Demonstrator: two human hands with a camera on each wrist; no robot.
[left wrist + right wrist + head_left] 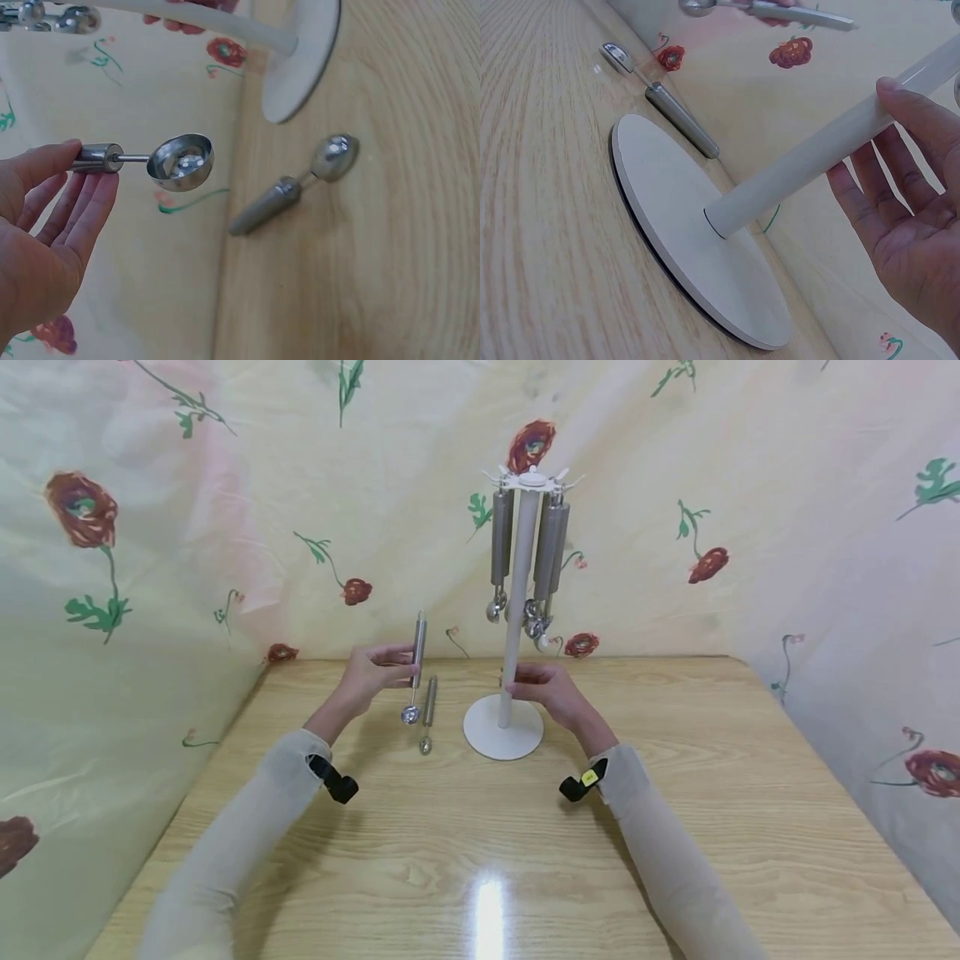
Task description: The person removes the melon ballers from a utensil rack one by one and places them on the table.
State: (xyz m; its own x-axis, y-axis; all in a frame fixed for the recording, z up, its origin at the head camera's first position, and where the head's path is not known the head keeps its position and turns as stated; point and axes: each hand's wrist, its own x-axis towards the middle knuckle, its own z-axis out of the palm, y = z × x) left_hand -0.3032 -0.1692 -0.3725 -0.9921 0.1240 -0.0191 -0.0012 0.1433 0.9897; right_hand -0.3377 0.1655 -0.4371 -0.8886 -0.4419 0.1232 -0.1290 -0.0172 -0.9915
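Observation:
My left hand (367, 675) holds a steel melon baller (418, 652) by its handle between thumb and fingers, raised off the table with its round bowl lowest. In the left wrist view that bowl (181, 163) is hollow and shiny. Below and to the right, a second melon baller (430, 703) with an oval bowl lies on the table. My right hand (551, 692) grips the white pole (810, 165) of a rack low down, thumb on one side and fingers on the other. The pole rises from a round white base (487, 739) standing on the table.
Several steel-handled scoops (551, 543) hang from the hooked top (532, 481) of the rack, on both sides of the pole. A wooden table (420, 843) lies under everything. Flowered cloth (247, 510) walls the back and the sides.

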